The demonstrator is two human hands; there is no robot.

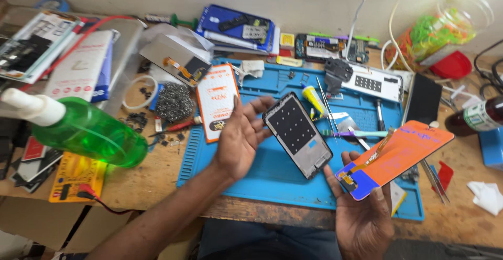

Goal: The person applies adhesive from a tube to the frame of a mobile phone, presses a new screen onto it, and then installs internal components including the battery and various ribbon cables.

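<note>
The phone frame (pixel 297 134) is held tilted above the blue mat (pixel 272 173), gripped along its edge by the left hand (pixel 242 134). The right hand (pixel 361 207) pinches the orange-backed screen panel (pixel 395 155) beside it, ribbon cable dangling. Keeping that cable unkinked seems wise; the worktop (pixel 157 179) is cluttered.

Open mat, near edge: bare strip of the blue silicone work mat (pixel 272 179) below the black phone frame (pixel 297 135), between the left hand (pixel 242 137) and right hand (pixel 361 215).
Left flank: translucent green spray bottle (pixel 86 131) lying across the wooden bench (pixel 157 179), steel wool pad (pixel 173 101) behind it.
Mat centre-right: tweezers (pixel 325 105), yellow glue tube (pixel 313 98) and screwdriver (pixel 380 114) crowd the surface.
Right flank: orange-backed display panel (pixel 398 155) overhangs the mat; brown bottle (pixel 478 116) beyond.
Rear: stacked phone parts and white cables (pixel 356 16) block the wall side.
</note>
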